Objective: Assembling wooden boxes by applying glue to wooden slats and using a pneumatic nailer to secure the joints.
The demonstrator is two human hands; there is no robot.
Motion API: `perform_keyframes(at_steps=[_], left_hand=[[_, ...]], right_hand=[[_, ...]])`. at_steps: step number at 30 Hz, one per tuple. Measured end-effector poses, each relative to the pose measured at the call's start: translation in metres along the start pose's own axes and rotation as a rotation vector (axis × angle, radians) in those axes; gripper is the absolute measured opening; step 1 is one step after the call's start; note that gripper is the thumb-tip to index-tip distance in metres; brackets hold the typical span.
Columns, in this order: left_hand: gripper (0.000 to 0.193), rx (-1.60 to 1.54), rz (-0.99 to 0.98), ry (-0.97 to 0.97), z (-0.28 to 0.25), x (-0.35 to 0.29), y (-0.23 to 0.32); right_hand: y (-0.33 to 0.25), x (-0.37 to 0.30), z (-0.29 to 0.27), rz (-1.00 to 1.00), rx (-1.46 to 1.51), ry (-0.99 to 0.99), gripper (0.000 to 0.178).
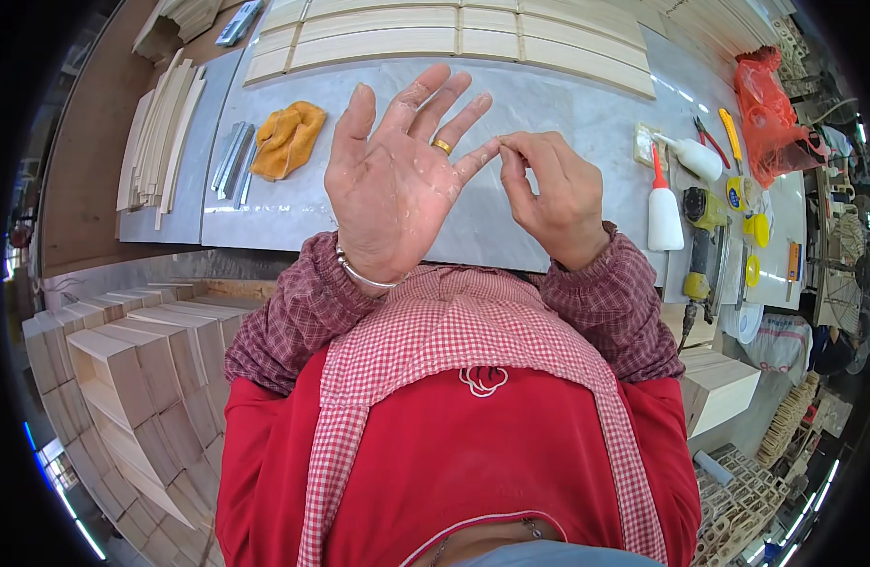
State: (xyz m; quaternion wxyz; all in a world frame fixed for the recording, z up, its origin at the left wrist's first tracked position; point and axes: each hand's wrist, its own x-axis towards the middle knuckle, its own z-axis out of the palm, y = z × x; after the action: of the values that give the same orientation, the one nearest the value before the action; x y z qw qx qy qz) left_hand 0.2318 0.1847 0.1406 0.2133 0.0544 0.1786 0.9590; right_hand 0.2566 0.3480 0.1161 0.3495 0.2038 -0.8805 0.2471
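Observation:
My left hand is held up over the grey worktop, palm turned toward me and fingers spread. Whitish flakes, like dried glue, cling to its palm and fingers. There is a gold ring on one finger and a silver bangle at the wrist. My right hand pinches the tip of my left little finger between thumb and forefinger, its other fingers curled. Left of the hands lie an orange cloth and several grey metal strips. To the right, a white glue bottle with a red nozzle is nearest.
Slatted wooden panels lie along the far side. Thin wood strips are stacked at left. Another white bottle, a green-and-black power tool, a yellow cutter and a red plastic bag crowd the right. Wooden boxes are piled at lower left.

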Motion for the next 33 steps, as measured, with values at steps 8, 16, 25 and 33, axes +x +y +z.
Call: perform_keyframes(at_steps=[8,16,25,33], left_hand=[[0.064,0.061,0.001,0.025,-0.003,-0.002,-0.002],[0.062,0.062,0.002,0.028,-0.007,-0.002,-0.004],[0.071,-0.014,0.003,0.059,-0.004,-0.003,-0.003],[0.066,0.138,-0.006,-0.004,-0.005,-0.005,-0.006]], right_hand=[[-0.003,-0.005,0.008,0.047,-0.036,-0.018,0.022],[0.006,-0.01,0.013,0.108,0.034,-0.007,0.02],[0.007,-0.012,-0.002,0.221,0.254,0.061,0.018],[-0.001,-0.014,0.0,0.074,0.107,-0.013,0.02]])
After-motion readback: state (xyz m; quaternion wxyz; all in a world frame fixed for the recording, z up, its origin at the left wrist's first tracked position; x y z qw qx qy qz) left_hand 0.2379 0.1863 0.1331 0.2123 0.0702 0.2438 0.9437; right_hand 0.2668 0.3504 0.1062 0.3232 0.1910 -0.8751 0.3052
